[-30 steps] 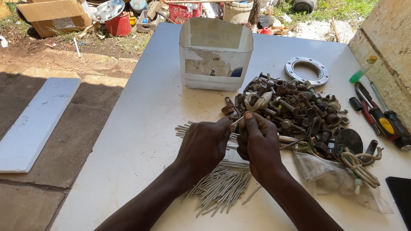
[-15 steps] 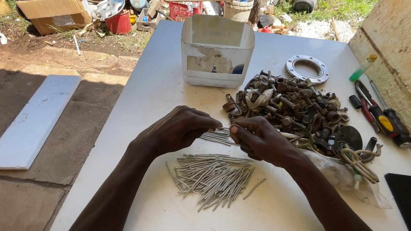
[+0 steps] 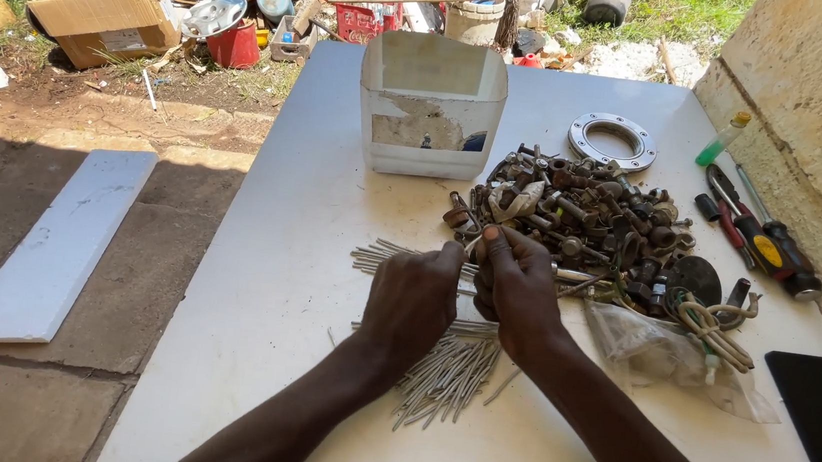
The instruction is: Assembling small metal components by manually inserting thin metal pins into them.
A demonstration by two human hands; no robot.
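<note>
Together, a small bundle of long nails (image 3: pixel 390 257) lies across the white table (image 3: pixel 269 247), gripped at one end by both hands. The left hand (image 3: pixel 411 301) and right hand (image 3: pixel 516 286) sit knuckle to knuckle, fingers curled tight around the nails, whose free ends stick out to the left. Just under the wrists lies a loose pile of nails (image 3: pixel 447 375). Beyond the right hand spreads a heap of rusty bolts and nuts (image 3: pixel 583 217). Farther back stands a cut-open white plastic container (image 3: pixel 431 102), with a metal flange ring (image 3: pixel 613 140) beside it. Screwdrivers (image 3: pixel 757 234) lie near the wall.
</note>
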